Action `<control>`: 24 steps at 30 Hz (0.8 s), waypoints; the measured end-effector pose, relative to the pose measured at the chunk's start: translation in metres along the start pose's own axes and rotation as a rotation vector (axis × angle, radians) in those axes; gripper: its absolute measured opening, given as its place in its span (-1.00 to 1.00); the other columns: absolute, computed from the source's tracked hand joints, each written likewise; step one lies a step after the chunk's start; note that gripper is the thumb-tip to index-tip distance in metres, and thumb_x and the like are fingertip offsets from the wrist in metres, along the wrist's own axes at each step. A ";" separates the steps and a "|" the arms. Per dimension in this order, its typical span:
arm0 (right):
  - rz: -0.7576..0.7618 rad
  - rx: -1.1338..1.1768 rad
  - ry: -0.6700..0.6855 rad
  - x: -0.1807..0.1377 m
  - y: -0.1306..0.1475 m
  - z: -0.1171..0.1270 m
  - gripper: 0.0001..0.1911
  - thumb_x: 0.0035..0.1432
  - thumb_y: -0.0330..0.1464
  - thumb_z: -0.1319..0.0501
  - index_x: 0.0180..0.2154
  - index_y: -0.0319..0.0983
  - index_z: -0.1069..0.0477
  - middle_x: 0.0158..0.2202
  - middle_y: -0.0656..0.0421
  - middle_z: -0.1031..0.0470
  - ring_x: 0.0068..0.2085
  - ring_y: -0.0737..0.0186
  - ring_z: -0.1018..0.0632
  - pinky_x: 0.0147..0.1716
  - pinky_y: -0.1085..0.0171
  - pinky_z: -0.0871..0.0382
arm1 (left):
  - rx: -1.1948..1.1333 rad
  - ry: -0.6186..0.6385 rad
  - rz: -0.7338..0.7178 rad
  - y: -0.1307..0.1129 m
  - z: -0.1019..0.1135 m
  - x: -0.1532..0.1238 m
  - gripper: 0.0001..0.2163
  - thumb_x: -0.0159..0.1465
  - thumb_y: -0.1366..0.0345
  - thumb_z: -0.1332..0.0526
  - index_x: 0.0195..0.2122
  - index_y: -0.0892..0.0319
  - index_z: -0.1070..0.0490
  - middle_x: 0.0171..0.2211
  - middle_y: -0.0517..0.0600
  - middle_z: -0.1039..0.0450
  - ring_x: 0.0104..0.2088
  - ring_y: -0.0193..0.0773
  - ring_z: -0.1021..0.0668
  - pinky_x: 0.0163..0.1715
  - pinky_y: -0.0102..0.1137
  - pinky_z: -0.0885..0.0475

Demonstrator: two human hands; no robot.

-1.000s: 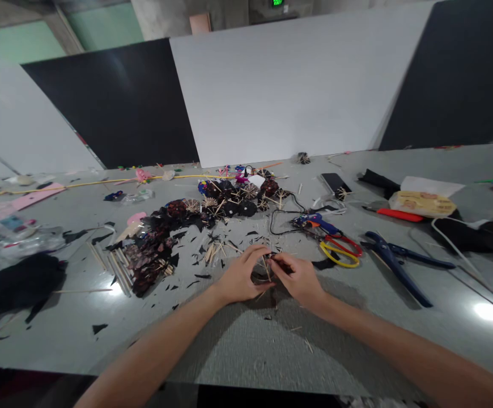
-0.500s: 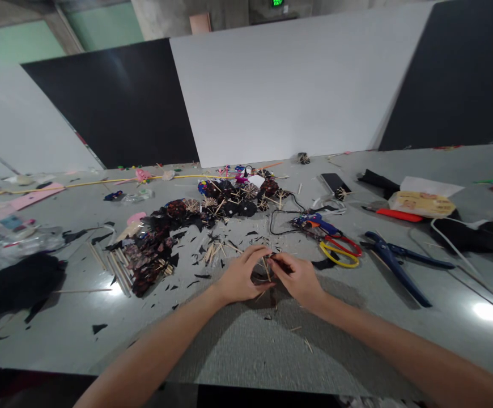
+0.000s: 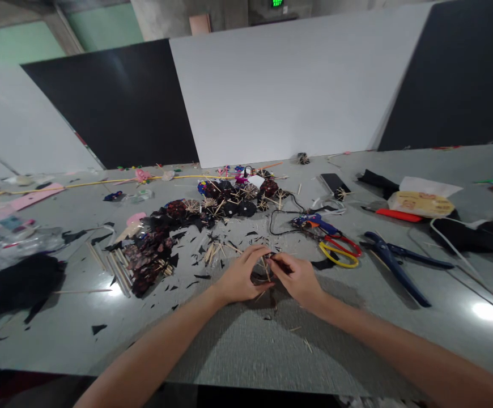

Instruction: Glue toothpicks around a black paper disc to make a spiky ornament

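My left hand (image 3: 241,277) and my right hand (image 3: 298,277) meet at the middle of the grey table (image 3: 246,345), fingers curled and pinched around a small dark piece with thin wooden sticks (image 3: 266,271) poking out of it. Both hands touch this piece; most of it is hidden by my fingers. Just beyond my hands lie loose wooden sticks (image 3: 216,249) and black paper scraps. Further back sits a heap of small dark paper umbrellas (image 3: 229,201).
Yellow-and-red scissors (image 3: 340,249), a blue glue gun (image 3: 317,222) with a black cord and blue pliers (image 3: 393,263) lie right of my hands. A phone (image 3: 335,182), a tissue pack (image 3: 420,203) and dark patterned paper pieces (image 3: 147,258) are also on the table. White and black boards stand behind.
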State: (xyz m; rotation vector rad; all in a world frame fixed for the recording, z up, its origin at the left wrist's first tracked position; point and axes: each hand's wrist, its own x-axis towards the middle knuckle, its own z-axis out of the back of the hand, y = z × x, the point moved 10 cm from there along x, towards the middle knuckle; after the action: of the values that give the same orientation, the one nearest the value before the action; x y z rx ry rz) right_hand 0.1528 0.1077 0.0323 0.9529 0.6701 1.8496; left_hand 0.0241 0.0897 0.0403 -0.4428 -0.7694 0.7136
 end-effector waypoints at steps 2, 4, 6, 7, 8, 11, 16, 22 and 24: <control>-0.002 0.003 0.001 0.000 -0.001 -0.001 -0.75 0.38 -0.16 -0.17 -0.24 -0.14 -0.52 -0.37 0.21 -0.63 -0.38 0.20 -0.61 -0.32 0.27 -0.43 | 0.010 0.001 0.006 0.001 0.000 0.000 -0.27 0.23 0.19 -0.43 0.35 0.03 -0.11 0.28 0.20 -0.28 0.33 0.05 -0.38 0.33 0.02 -0.37; -0.003 0.012 0.004 0.000 -0.001 -0.001 -0.75 0.38 -0.16 -0.17 -0.23 -0.14 -0.52 -0.37 0.21 -0.62 -0.38 0.20 -0.60 -0.32 0.28 -0.42 | 0.018 0.002 0.011 0.001 0.000 -0.001 -0.28 0.23 0.17 -0.43 0.35 0.02 -0.12 0.28 0.20 -0.28 0.33 0.05 -0.38 0.33 0.02 -0.37; -0.003 0.019 0.005 0.000 -0.001 -0.001 -0.76 0.38 -0.16 -0.17 -0.23 -0.14 -0.51 -0.37 0.21 -0.62 -0.37 0.20 -0.60 -0.33 0.28 -0.41 | 0.018 0.003 0.012 0.001 0.000 -0.001 -0.28 0.24 0.16 -0.42 0.35 0.02 -0.11 0.28 0.20 -0.28 0.33 0.05 -0.37 0.33 0.01 -0.37; -0.004 0.021 0.006 0.000 -0.001 -0.001 -0.76 0.38 -0.17 -0.16 -0.23 -0.15 -0.51 -0.37 0.21 -0.62 -0.37 0.20 -0.60 -0.33 0.28 -0.41 | 0.018 0.004 0.011 0.001 -0.001 -0.001 -0.28 0.24 0.17 -0.42 0.35 0.02 -0.11 0.28 0.19 -0.28 0.34 0.04 -0.37 0.34 0.01 -0.36; -0.005 0.020 0.006 0.000 -0.001 -0.001 -0.76 0.38 -0.17 -0.16 -0.23 -0.15 -0.51 -0.38 0.21 -0.62 -0.37 0.20 -0.60 -0.33 0.28 -0.40 | 0.018 0.004 0.010 0.001 -0.001 -0.001 -0.28 0.24 0.17 -0.42 0.36 0.03 -0.10 0.28 0.20 -0.28 0.34 0.04 -0.36 0.34 0.01 -0.35; -0.011 0.013 0.010 0.000 -0.002 -0.002 -0.76 0.38 -0.17 -0.17 -0.24 -0.15 -0.51 -0.38 0.21 -0.62 -0.37 0.20 -0.60 -0.33 0.28 -0.40 | 0.020 0.005 0.013 0.001 -0.001 -0.001 -0.27 0.23 0.17 -0.43 0.35 0.03 -0.10 0.29 0.20 -0.27 0.34 0.05 -0.36 0.34 0.01 -0.35; -0.013 0.008 0.006 0.000 -0.003 -0.002 -0.76 0.38 -0.15 -0.17 -0.23 -0.14 -0.51 -0.38 0.22 -0.62 -0.37 0.20 -0.60 -0.33 0.28 -0.40 | 0.014 0.008 0.014 0.001 -0.001 0.000 -0.28 0.24 0.17 -0.43 0.35 0.02 -0.10 0.28 0.19 -0.27 0.33 0.04 -0.37 0.33 0.03 -0.36; -0.017 0.032 0.014 0.001 -0.004 -0.003 -0.76 0.38 -0.16 -0.18 -0.22 -0.14 -0.52 -0.36 0.21 -0.63 -0.36 0.20 -0.61 -0.30 0.28 -0.42 | -0.001 0.004 -0.004 -0.001 -0.001 0.000 -0.28 0.24 0.19 -0.43 0.35 0.02 -0.10 0.28 0.19 -0.27 0.33 0.03 -0.37 0.34 0.01 -0.35; -0.018 0.027 0.011 0.001 -0.005 -0.002 -0.76 0.38 -0.15 -0.17 -0.22 -0.14 -0.52 -0.37 0.21 -0.62 -0.36 0.20 -0.61 -0.31 0.27 -0.41 | -0.003 0.007 0.005 0.001 -0.002 0.000 -0.28 0.24 0.18 -0.43 0.35 0.01 -0.09 0.28 0.18 -0.26 0.33 0.03 -0.36 0.34 0.01 -0.35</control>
State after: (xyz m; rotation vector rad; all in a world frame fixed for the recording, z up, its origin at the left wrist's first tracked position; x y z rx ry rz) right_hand 0.1531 0.1102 0.0277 0.9522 0.7098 1.8352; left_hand 0.0249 0.0898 0.0387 -0.4501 -0.7634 0.7149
